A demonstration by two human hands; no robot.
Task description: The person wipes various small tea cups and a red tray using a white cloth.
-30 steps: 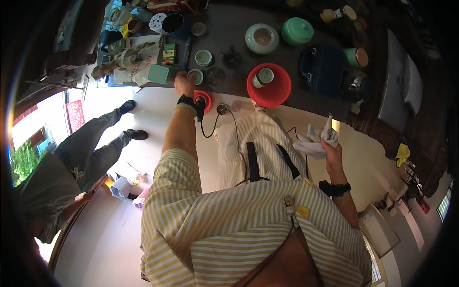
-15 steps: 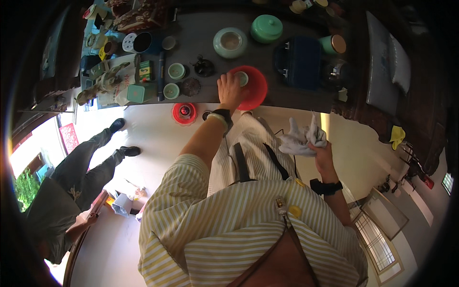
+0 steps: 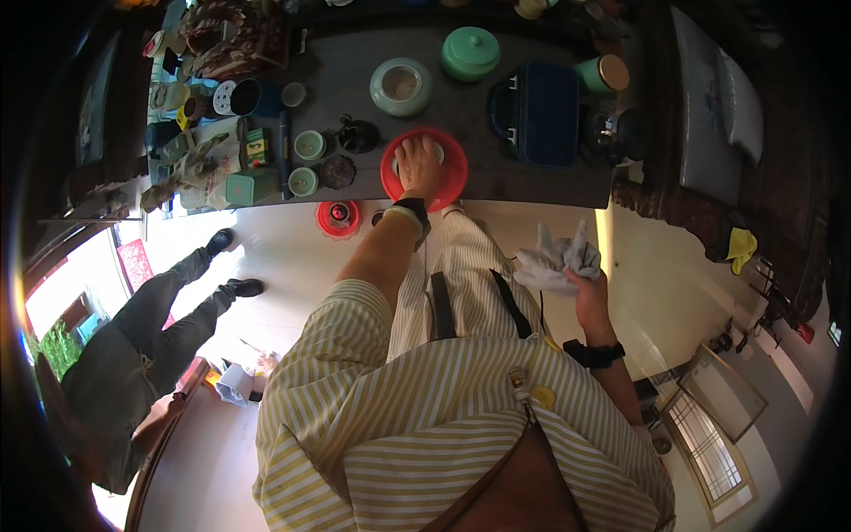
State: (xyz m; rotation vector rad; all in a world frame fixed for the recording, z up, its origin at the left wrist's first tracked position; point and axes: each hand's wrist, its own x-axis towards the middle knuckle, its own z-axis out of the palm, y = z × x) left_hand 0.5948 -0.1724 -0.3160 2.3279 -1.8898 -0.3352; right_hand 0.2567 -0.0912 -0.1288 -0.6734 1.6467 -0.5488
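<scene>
My left hand [image 3: 417, 167] reaches forward over the dark table [image 3: 514, 182] and rests inside a red bowl [image 3: 454, 177]. Its fingers close over a small pale cup [image 3: 394, 165] standing in that bowl; the hand hides most of the cup. My right hand [image 3: 589, 297] is held lower, near my waist, and grips a crumpled white cloth [image 3: 557, 262]. A small red round thing [image 3: 339, 217] lies just below the table's near edge, left of my left wrist.
On the table stand a pale green bowl [image 3: 401, 86], a green lidded jar [image 3: 470, 53], a blue case [image 3: 536, 111], a green canister [image 3: 603, 75], small cups [image 3: 308, 144] and clutter at the left. Another person [image 3: 142, 355] sits at the lower left, legs stretched out.
My left hand let go of the small red round thing and moved right, into the red bowl and onto the cup. My right hand still holds the cloth.
</scene>
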